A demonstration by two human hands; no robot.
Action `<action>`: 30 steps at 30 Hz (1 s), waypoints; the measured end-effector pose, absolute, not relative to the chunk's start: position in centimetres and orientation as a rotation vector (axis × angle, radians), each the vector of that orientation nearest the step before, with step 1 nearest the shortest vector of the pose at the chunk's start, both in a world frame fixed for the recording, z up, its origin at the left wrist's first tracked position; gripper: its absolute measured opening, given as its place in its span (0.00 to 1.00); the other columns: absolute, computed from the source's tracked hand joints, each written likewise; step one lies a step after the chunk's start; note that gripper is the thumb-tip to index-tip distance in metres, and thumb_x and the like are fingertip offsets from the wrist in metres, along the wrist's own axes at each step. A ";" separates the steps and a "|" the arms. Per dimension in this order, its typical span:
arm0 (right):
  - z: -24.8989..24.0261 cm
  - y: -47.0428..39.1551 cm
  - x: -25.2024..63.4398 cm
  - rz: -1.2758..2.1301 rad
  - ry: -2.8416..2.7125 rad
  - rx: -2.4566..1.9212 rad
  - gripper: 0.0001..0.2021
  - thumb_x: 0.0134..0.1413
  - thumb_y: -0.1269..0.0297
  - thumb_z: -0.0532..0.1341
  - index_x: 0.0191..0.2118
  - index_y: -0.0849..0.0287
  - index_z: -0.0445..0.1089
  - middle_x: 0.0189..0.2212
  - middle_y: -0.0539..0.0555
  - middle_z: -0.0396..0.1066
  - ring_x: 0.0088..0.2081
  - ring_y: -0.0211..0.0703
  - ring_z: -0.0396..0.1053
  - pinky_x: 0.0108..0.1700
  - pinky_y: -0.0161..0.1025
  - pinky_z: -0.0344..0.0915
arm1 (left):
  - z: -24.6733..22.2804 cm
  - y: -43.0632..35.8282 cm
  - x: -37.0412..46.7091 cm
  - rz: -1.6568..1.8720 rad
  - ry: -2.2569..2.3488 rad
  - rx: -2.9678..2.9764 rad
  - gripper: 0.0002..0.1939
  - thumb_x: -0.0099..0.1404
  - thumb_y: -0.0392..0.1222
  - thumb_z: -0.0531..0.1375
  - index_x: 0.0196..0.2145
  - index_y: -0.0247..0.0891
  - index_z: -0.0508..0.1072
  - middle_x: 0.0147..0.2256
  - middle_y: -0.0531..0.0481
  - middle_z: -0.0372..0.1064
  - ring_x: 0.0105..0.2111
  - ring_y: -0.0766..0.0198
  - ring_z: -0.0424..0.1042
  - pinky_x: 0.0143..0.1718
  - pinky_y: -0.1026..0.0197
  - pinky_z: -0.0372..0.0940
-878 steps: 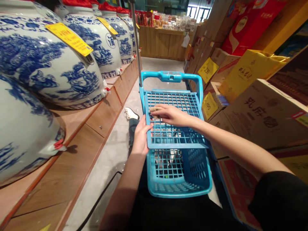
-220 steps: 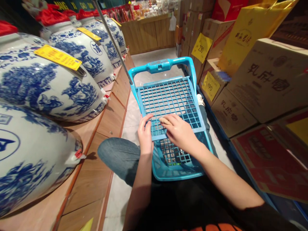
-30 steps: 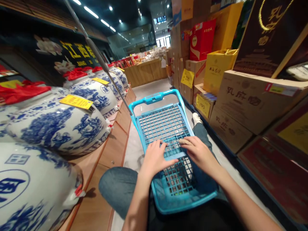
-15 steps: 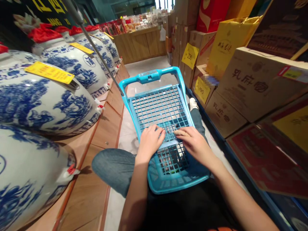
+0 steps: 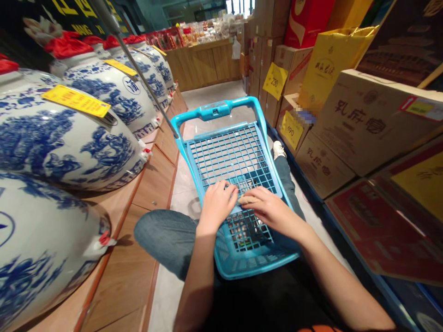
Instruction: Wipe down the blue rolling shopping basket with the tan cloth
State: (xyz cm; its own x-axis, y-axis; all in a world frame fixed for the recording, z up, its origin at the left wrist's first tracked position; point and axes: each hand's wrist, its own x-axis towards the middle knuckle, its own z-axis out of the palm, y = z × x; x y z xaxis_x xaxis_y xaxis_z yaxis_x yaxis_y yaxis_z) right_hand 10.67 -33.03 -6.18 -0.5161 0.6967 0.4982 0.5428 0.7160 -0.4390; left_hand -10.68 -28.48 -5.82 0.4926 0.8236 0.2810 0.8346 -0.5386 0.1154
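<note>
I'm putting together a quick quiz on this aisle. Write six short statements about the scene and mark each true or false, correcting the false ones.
1. The right hand holds a tan item. True.
2. A white shoe shows to the right of the basket. True.
3. The basket is red. False: the basket is blue.
4. The left hand grips the handle. False: the left hand is at the grid panel.
5. Blue-patterned jars line the picture's left. True.
6. The 230 sign is green. False: the 230 sign is yellow.

pale glossy floor [image 5: 216, 93] | wooden counter [image 5: 202, 67] at back | bright window [image 5: 238, 6] beyond | wooden cabinets [image 5: 121, 258] left
</note>
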 end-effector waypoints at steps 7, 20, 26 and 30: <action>-5.9 -32.3 13.0 0.215 -2.175 -1.122 0.18 0.58 0.83 0.57 0.45 0.56 0.78 0.50 0.59 0.76 0.49 0.51 0.71 0.52 0.51 0.72 | -5.9 -28.4 -10.6 -0.466 -1.493 -2.688 0.11 0.78 0.42 0.56 0.44 0.41 0.79 0.43 0.48 0.75 0.44 0.56 0.74 0.46 0.54 0.65; -5.5 -32.3 12.8 0.269 -2.233 -1.184 0.15 0.56 0.83 0.60 0.37 0.57 0.80 0.44 0.58 0.76 0.45 0.50 0.70 0.48 0.48 0.71 | -5.9 -28.5 -10.5 -0.467 -1.479 -2.669 0.12 0.78 0.42 0.55 0.44 0.41 0.79 0.43 0.48 0.75 0.44 0.55 0.74 0.47 0.53 0.66; -5.1 -33.2 9.2 0.405 -2.369 -1.001 0.18 0.54 0.85 0.61 0.42 0.57 0.80 0.48 0.57 0.75 0.49 0.51 0.68 0.51 0.49 0.71 | -6.1 -28.6 -10.5 -0.443 -1.466 -2.651 0.12 0.78 0.42 0.55 0.45 0.40 0.79 0.45 0.46 0.75 0.46 0.54 0.73 0.48 0.52 0.66; -4.9 -33.1 11.4 0.399 -2.363 -1.125 0.16 0.55 0.86 0.60 0.37 0.57 0.79 0.43 0.56 0.75 0.46 0.50 0.69 0.48 0.47 0.70 | -6.3 -28.6 -10.5 -0.471 -1.453 -2.653 0.13 0.78 0.43 0.54 0.45 0.41 0.79 0.45 0.46 0.75 0.46 0.55 0.73 0.48 0.53 0.66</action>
